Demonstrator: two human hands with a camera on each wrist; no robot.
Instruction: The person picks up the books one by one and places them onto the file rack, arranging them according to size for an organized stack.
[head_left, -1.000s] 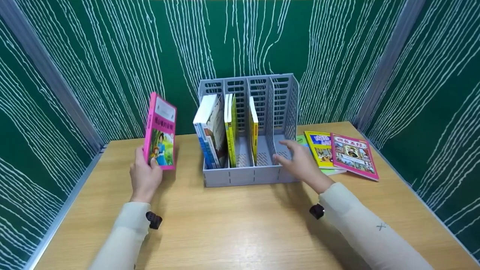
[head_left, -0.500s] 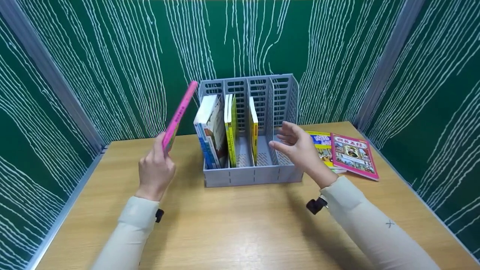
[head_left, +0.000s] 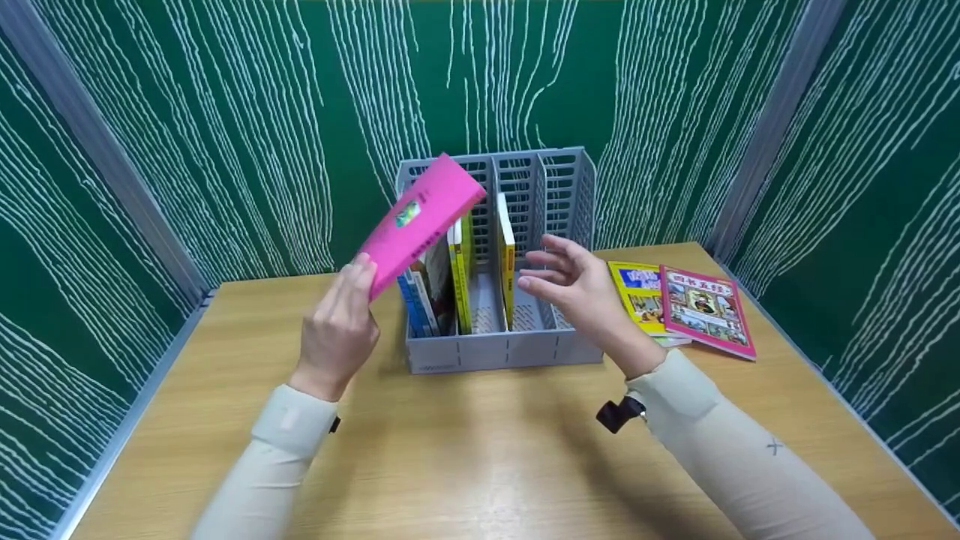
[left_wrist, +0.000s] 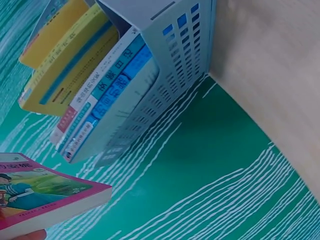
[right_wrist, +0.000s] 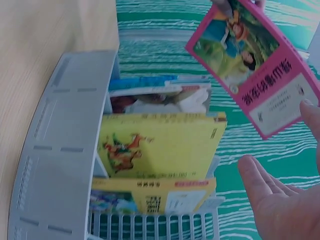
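Pink book (head_left: 424,225): up in the air, tipped, with its top end in front of the rack's left part in the head view; the left wrist view shows a gap between it and the rack.
Left hand (head_left: 337,330): grips the pink book by its low end.
Right hand (head_left: 585,300): holds nothing; fingers a bit bent and spread, near the rack's right part.
Gray rack (head_left: 506,352): stands on the tabletop (head_left: 465,450), low edge in front, tall back with holes.
Rack books: blue books (head_left: 416,304) stand in the left slot, thin yellow-green books (head_left: 460,285) in the next, and a slim yellow book (head_left: 509,270) by a divider farther right, with room on both sides.
Loose books: a pink-edged book (head_left: 706,309) lies partly over a yellow-blue book (head_left: 637,296), right of the rack.
Back edge: the tabletop ends at the green wall (head_left: 262,75).
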